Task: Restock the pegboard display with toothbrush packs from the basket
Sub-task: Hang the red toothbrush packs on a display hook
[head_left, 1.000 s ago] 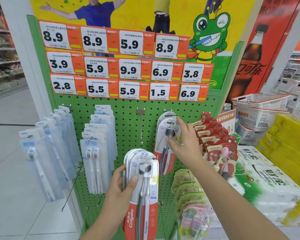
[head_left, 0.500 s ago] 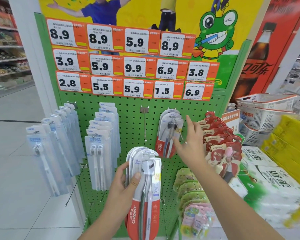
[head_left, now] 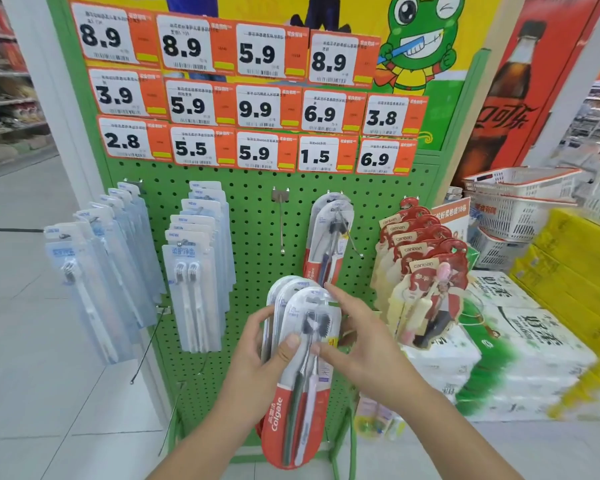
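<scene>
Head view: my left hand rises from the near edge with its forearm angled up and to the right. Its fingers are curled round the left side of a fanned stack of Colgate toothbrush packs, and the thumb presses flat on the front pack beside the brush heads. The packs stand nearly upright in front of the lower middle of the green pegboard, their red bottoms pointing down toward the near floor.

My right hand comes in from the near right, the forearm running diagonally up and left. Its fingers are nearly straight and spread; the index finger lies along the right edge of the top of the stack, and the thumb tip touches the front pack near the brush necks, close to my left thumb. It does not wrap round the packs.

Farther off, just above my hands, hung Colgate packs dangle from a hook. To their left an empty hook sticks out. Pale blue packs hang far left, white twin-brush packs beside them, and red canban packs to the right. White baskets are stacked at far right.
</scene>
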